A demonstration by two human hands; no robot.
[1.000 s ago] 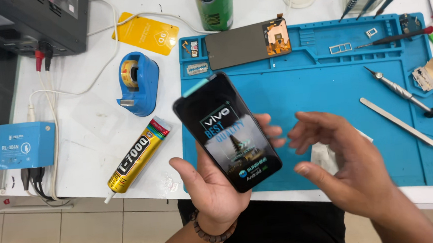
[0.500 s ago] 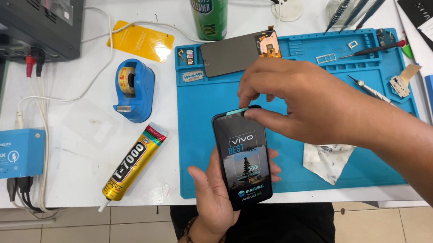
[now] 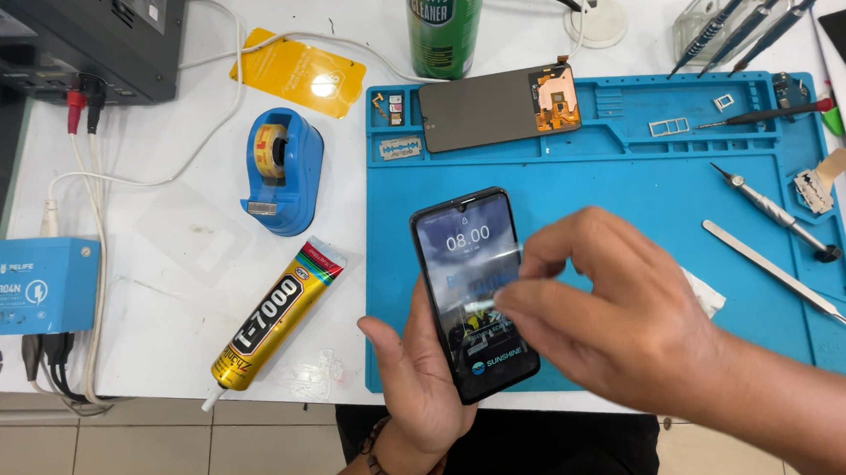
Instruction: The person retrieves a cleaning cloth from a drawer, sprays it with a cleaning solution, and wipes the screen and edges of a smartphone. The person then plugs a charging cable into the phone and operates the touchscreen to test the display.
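Head view: the left hand [image 3: 422,384] cups a phone [image 3: 473,293] above the blue mat's [image 3: 615,177] near edge — fingers closed round its sides, screen lit. The right hand [image 3: 604,314] pinches a clear film [image 3: 488,263] over the screen. A glue tube [image 3: 276,315] lies on the worktop [image 3: 181,282] just left.

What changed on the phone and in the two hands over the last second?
The right hand came in from the side to the phone's top edge, and now pinches a clear film lifted off the screen. The phone, once showing a printed label, now shows a lit display. The left hand kept hold of it; the blue mat and tools stayed put.
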